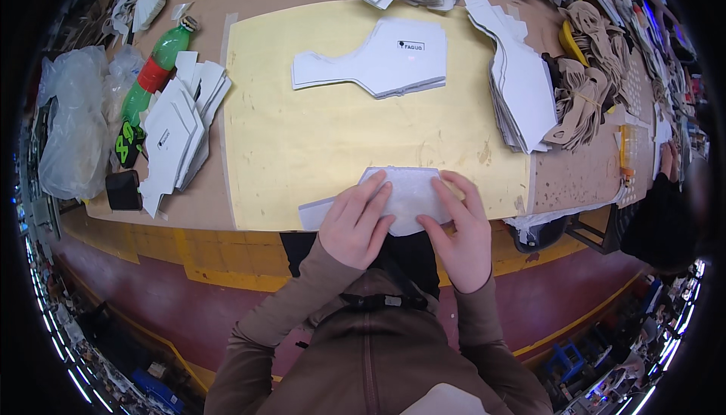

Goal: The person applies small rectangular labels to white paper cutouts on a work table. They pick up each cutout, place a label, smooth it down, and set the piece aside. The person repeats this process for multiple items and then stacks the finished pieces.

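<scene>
Green bottle [153,75] near a clear plastic bag [72,128] leftward, tan bundles [582,101] toward the right.

Bare yellow sheet [370,131] lies clear ahead of the left grip [354,222] and right grip [464,233]; a white stack [401,60] blocks beyond.

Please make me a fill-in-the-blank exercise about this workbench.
The green plastic bottle wears a ____ label.
The crumpled translucent plastic bag lies on the bottle's ____ side.
Beneath the central white layered stack, the flat sheet is ____.
The left hand touches the same pale grey flat piece as the ____ hand.
Missing: red; left; yellow; right.
</scene>
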The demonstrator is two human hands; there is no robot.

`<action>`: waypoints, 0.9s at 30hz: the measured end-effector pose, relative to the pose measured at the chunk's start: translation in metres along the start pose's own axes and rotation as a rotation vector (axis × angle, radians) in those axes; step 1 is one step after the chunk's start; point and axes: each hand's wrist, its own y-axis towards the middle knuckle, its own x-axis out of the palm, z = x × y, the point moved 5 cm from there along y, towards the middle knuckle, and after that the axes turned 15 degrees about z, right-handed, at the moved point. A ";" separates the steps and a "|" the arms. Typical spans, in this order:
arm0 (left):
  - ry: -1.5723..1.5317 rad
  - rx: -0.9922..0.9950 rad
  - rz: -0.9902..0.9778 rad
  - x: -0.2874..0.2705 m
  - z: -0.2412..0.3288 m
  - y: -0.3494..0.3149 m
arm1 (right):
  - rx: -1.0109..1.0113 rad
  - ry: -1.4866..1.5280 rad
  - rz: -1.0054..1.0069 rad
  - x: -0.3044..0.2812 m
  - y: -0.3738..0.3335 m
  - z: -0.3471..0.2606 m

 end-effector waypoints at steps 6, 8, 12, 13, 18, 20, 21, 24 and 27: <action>0.211 0.113 -0.153 0.009 0.005 -0.011 | -0.474 -0.118 0.069 0.017 -0.028 -0.031; 0.398 0.267 -0.122 0.010 0.009 -0.015 | -0.462 -0.292 -0.092 0.041 -0.034 -0.025; 0.339 0.170 -0.199 0.013 0.004 -0.024 | -0.274 -0.429 -0.053 0.045 -0.033 0.000; 0.346 0.212 -0.189 0.014 0.006 -0.024 | -0.244 -0.443 -0.040 0.042 -0.035 0.005; 0.427 0.308 -0.117 0.018 0.005 -0.025 | -0.143 -0.564 -0.003 0.027 -0.036 0.026; 0.402 0.311 -0.072 0.018 0.005 -0.024 | -0.124 -0.597 0.068 0.015 -0.032 0.036; 0.392 0.305 -0.067 0.018 0.004 -0.024 | -0.091 -0.612 0.075 0.008 -0.029 0.044; 0.372 0.282 -0.027 0.018 0.004 -0.026 | -0.023 -0.580 0.170 -0.022 -0.022 0.065; 0.340 0.240 -0.017 0.019 0.005 -0.028 | -0.209 -0.338 0.204 -0.031 -0.030 0.063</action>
